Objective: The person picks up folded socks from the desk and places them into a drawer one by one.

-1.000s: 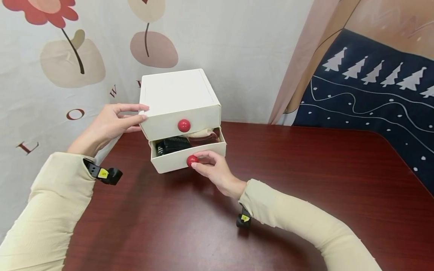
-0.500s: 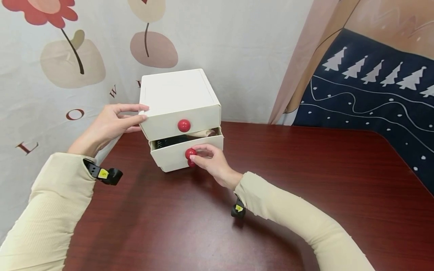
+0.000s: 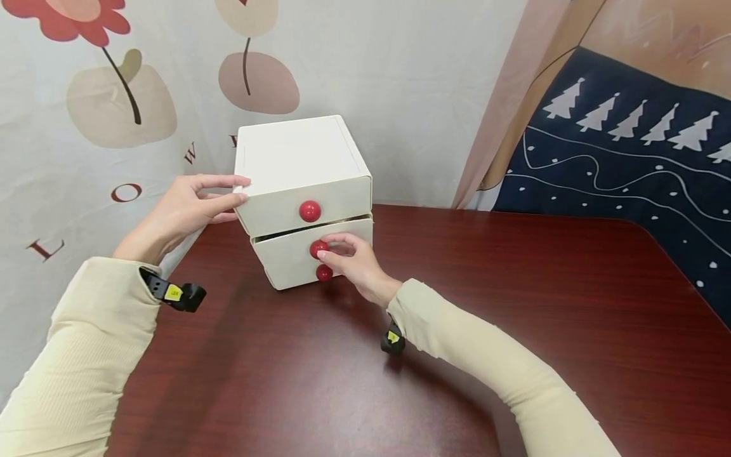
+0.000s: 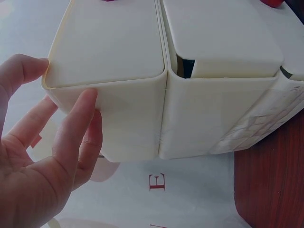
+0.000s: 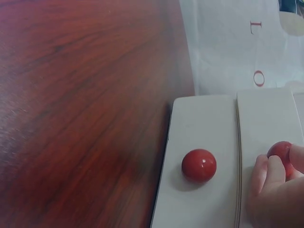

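Note:
A white drawer cabinet [image 3: 297, 152] with stacked drawers and round red knobs stands at the back left in the head view. My left hand [image 3: 188, 206] grips its upper left front corner, thumb and fingers spread around the edges. With thumb and fingers, my right hand [image 3: 362, 270] pinches the red knob [image 5: 281, 151] of the middle drawer [image 3: 285, 257]. That drawer is pushed nearly all the way in, with a thin dark gap along its upper edge. Its contents are hidden in the head view. The top drawer's knob [image 3: 310, 211] and the bottom knob [image 3: 323, 273] are untouched.
The cabinet stands on a dark red wooden table [image 3: 542, 304]. Right behind it hangs a pale printed curtain [image 3: 411, 95], and a navy cloth with white trees [image 3: 617, 152] lies beyond the table's right side. Each wrist wears a black strap.
My right hand has pushed the middle drawer inward by its knob, covering the dark and light cloth-like items seen inside before. The bottom knob has come into view. My left hand stays put.

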Demonstrator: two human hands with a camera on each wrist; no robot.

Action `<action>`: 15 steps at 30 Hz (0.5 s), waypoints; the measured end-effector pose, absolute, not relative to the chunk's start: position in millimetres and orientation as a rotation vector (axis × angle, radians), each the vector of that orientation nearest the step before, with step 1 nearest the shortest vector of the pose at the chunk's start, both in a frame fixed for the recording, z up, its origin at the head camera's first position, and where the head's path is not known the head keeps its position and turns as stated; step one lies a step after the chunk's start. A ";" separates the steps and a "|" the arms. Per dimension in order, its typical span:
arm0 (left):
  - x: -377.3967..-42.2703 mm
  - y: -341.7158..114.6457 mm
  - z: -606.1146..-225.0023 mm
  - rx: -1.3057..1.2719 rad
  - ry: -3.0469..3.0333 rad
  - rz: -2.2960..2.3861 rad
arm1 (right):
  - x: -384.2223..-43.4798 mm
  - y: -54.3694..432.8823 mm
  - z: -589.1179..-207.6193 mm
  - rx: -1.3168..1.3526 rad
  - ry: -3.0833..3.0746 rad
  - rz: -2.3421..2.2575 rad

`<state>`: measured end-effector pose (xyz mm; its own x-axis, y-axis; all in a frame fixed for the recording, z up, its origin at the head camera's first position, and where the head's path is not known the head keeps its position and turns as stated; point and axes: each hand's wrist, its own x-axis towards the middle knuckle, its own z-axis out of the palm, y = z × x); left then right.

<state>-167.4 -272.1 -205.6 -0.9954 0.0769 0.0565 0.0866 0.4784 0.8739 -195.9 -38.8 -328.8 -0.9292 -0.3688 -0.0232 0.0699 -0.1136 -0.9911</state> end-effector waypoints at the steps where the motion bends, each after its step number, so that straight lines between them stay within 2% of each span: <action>1: -167.4 -272.3 -205.7 -0.148 -2.694 -1.593 | -197.3 -39.5 -328.8 -0.327 1.867 -2.122; 15: -167.4 -272.9 -205.1 -0.154 -2.692 -1.597 | -205.5 -40.9 -327.5 -0.350 1.857 -2.095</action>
